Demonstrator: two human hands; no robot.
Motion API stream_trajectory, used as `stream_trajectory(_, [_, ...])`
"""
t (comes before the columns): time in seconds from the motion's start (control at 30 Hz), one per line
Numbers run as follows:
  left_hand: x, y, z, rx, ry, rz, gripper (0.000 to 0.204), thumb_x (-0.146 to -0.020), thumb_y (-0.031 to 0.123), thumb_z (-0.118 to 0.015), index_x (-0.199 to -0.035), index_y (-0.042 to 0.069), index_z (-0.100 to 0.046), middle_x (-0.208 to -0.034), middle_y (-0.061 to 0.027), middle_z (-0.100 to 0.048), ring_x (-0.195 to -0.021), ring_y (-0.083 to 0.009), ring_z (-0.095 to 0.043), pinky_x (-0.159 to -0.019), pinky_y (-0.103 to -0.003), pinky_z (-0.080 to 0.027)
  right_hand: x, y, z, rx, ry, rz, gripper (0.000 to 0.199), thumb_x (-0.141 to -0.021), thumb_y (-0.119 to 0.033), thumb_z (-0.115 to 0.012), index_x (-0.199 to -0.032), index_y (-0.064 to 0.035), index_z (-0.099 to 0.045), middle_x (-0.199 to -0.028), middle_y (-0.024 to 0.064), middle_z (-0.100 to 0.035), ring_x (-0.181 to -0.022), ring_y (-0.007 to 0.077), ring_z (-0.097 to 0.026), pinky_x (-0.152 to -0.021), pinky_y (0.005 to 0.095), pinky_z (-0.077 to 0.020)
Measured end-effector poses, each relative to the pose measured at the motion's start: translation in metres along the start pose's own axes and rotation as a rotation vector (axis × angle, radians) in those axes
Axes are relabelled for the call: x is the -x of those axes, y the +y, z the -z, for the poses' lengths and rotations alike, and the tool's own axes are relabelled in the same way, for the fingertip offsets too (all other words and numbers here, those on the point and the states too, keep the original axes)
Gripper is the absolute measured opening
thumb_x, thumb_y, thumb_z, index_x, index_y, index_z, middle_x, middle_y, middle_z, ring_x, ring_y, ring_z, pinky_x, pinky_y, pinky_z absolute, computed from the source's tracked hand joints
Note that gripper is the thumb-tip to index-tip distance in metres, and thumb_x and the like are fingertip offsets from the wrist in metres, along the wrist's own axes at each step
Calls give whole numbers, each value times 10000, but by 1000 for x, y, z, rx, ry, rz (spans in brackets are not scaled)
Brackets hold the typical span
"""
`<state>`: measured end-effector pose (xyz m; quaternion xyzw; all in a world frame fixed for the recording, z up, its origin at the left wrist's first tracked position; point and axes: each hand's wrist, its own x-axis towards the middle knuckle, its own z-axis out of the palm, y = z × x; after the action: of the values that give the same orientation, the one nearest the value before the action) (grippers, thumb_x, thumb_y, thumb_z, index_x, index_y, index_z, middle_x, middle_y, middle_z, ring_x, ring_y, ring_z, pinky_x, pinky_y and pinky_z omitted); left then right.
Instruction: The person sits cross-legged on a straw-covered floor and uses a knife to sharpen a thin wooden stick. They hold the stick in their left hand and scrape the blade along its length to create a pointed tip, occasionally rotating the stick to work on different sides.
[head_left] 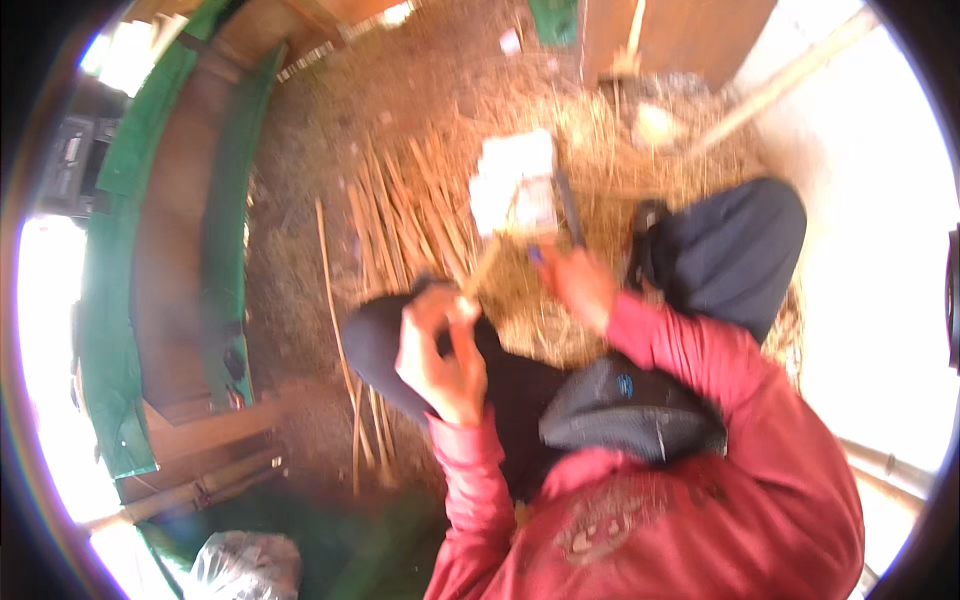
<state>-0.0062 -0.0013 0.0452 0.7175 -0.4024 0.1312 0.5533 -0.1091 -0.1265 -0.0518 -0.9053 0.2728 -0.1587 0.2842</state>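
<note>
My left hand (440,350) is closed around a thin pale bamboo stick (482,268) that slants up and to the right over my left knee. My right hand (578,285) grips a dark-bladed knife (568,208) whose blade points away from me, close to the stick's far end. A whitish block (515,180) lies on the ground just past both hands. The view is motion-blurred, so the contact of blade and stick is unclear. I wear red sleeves and dark trousers.
A spread of split bamboo strips (400,225) lies on the dirt ahead left, with straw-like shavings (590,150) around my legs. A brown bench with green edges (175,250) curves along the left. A crumpled plastic bag (245,565) sits at lower left.
</note>
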Motion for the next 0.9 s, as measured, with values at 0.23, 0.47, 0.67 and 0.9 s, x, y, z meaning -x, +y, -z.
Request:
stream_trajectory(0.23, [4,1,-2,75,68,92,136,-937,25,-688,-993,-35,-579,-1052,-164,-653,-917,-201,-683,-763,-313,-615,-6,-33,46,-331,-50,47,269,-1002,-302,-559,-1055,-39,-568,-680,243,-643,-628,479,-635,-569,553,-501])
stream_trajectory(0.47, [-82,-10,0,-264,19,73,192,-949,147,-708,-928,25,-562,-769,-104,-681,-677,-116,-649,-560,-264,-488,-6,94,-43,-64,-678,-379,426,-1001,-426,-530,-1077,-37,-686,-899,226,-722,-824,419,-705,-726,519,-551])
stream_trajectory(0.67, [-108,-20,-33,30,10,67,165,-949,104,-701,-978,12,-567,-834,-81,-660,-790,-110,-673,-646,-255,-524,-37,192,-168,209,-564,-252,387,-950,-336,-575,-1081,-7,-731,-982,217,-735,-907,397,-719,-773,488,-565])
stream_trajectory(0.9, [-108,-19,-41,134,66,102,255,-979,48,-646,-1211,-45,-595,-1011,-90,-659,-933,-135,-669,-810,-259,-548,10,259,-231,185,-103,-739,423,-830,-383,-687,-1082,-44,-704,-908,235,-720,-988,367,-714,-851,486,-551])
